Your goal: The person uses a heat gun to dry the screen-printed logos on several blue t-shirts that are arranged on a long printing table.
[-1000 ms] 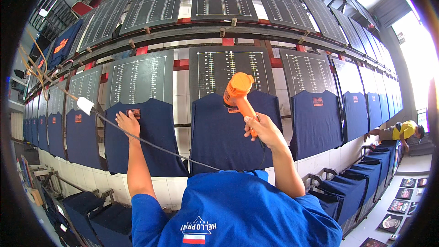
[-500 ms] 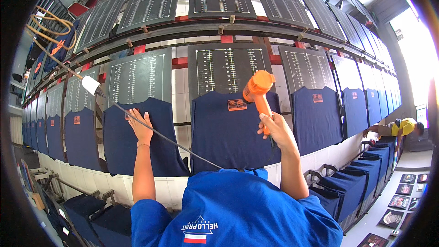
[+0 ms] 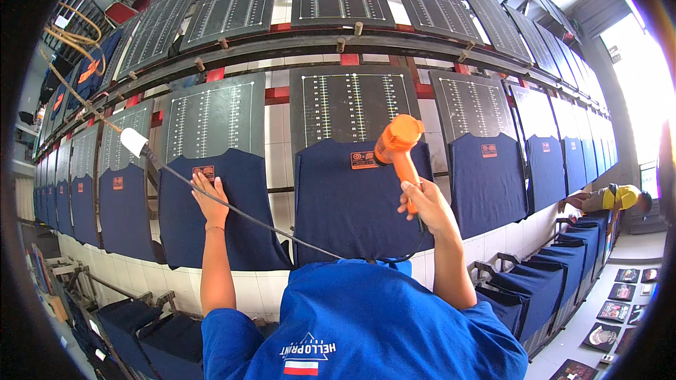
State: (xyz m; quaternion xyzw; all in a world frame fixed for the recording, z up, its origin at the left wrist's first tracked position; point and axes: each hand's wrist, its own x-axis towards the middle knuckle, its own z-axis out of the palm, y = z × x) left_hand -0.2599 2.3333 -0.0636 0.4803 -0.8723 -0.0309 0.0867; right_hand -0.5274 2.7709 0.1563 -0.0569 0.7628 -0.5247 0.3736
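My right hand point(image 3: 428, 207) is closed round the handle of an orange hair dryer point(image 3: 400, 142). Its nozzle hangs over the navy shirt point(image 3: 359, 204) in the middle, beside the small orange print point(image 3: 363, 160) near the collar. My left hand point(image 3: 210, 195) lies open, fingers stretched, on the navy shirt point(image 3: 232, 229) to the left. Its fingertips are just below that shirt's orange print point(image 3: 204, 171). Both shirts are drawn over dark boards point(image 3: 282, 74) marked with white scales. A dark cord point(image 3: 239, 211) crosses above the left shirt.
A white connector point(image 3: 133, 142) joins the dark cord to a tan cable point(image 3: 88, 102) at the left. More boards with navy shirts point(image 3: 487, 186) continue along both sides. A metal rail point(image 3: 296, 49) runs behind them. A person in yellow point(image 3: 620, 197) bends over at the far right.
My left hand has slid slightly down and left, uncovering the print. The hair dryer has dipped a little and moved closer to the middle print. The white connector has swung left and down.
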